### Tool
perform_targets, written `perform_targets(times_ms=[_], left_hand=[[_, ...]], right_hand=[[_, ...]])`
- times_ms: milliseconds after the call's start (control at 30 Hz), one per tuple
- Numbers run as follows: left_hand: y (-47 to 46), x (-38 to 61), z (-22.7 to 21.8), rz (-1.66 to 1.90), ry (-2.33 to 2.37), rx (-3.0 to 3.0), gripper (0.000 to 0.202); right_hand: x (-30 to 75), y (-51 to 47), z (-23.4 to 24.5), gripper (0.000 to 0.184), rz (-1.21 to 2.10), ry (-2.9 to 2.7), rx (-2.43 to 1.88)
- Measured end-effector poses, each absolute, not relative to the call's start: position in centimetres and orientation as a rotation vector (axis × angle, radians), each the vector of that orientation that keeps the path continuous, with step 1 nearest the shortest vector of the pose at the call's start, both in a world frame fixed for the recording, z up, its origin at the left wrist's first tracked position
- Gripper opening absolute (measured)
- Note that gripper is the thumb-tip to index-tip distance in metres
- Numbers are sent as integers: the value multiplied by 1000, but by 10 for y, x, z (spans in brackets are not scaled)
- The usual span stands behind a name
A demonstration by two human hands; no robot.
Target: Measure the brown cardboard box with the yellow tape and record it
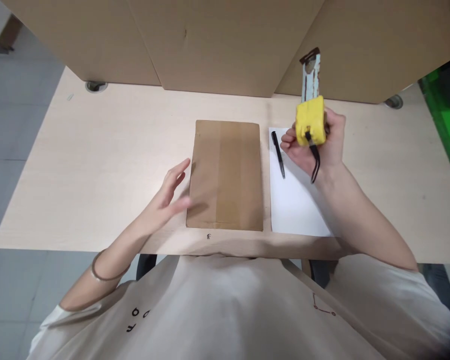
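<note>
My right hand (324,145) is raised above the desk and grips a yellow tape measure (310,121). A short worn length of tape (310,77) sticks up from it, and a black wrist strap hangs below. My left hand (168,196) hovers with its fingers stretched out at the left edge of a flat brown cardboard piece (227,175). The cardboard lies in the middle of the desk. A white sheet of paper (294,205) lies to its right, with a black pen (278,153) at the sheet's top left.
The light wooden desk (97,165) is walled at the back by large cardboard panels (217,45). Cable holes sit at the back left (96,86) and back right (393,101). A green object (444,115) stands at the far right. Grey floor lies to the left.
</note>
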State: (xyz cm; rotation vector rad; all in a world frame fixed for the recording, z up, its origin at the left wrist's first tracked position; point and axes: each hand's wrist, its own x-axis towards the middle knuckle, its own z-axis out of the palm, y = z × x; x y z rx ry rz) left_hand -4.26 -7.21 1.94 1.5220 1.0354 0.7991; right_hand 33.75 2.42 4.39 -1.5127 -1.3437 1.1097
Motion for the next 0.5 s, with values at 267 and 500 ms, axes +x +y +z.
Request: perform_targets(times_ms=[267,500], left_hand=[[-132,-38,-8,932,1258,1692,97],[-146,-22,-25,1182,1422,1437,65]], right_hand=[[310,73,31,64,1369,-1118,-1306],[313,61,29,44,1365,-1061,-1327]])
